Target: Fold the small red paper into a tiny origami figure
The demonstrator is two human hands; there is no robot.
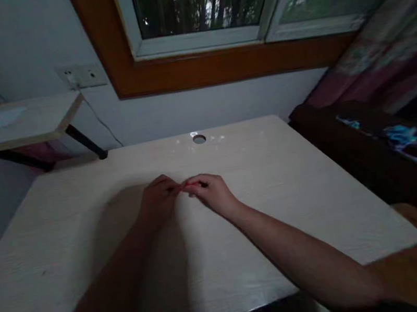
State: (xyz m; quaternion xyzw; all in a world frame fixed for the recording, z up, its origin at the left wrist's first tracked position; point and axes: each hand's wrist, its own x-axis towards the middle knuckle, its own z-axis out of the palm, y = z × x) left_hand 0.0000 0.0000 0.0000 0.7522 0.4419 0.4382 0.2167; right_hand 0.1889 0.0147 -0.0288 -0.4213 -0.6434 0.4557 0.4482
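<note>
A thin red strip point(184, 185) stretches between my two hands over the middle of the pale desk point(275, 229). Its kind is too small and dim to make out. On its left end, the fingers of my left hand point(159, 198) are pinched closed. My right hand point(214, 192) pinches the other end between thumb and fingers. The fingertips of both hands nearly meet, close above the desktop, and partly cover the strip.
A raised shelf point(17, 123) on black legs stands at the desk's back left. Behind it are a wall socket point(81, 76) and a cable. The desk has a round hole point(199, 139) near its back edge. Dark furniture point(354, 154) with blue items lies to the right.
</note>
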